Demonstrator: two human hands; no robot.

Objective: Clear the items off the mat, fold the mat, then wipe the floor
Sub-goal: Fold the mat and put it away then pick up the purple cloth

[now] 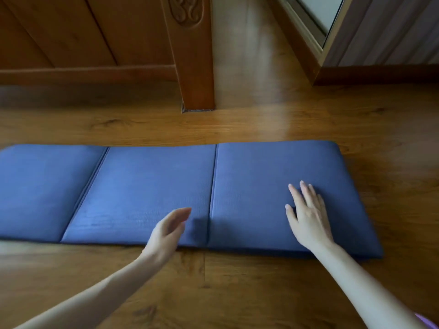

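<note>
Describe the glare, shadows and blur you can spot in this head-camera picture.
Head view: a pale glare streak runs down the wooden floor; the left hand is motion-blurred and casts a soft shadow on the blue mat; the right hand looks sharper.

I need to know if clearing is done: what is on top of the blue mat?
Only the right hand, fingers spread on the mat. The left hand hovers. No items show; the mat's left end is out of frame.

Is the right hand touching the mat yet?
Cannot tell. In the head view the right hand lies open over the mat's right panel, but motion blur hides any contact or gap.
</note>
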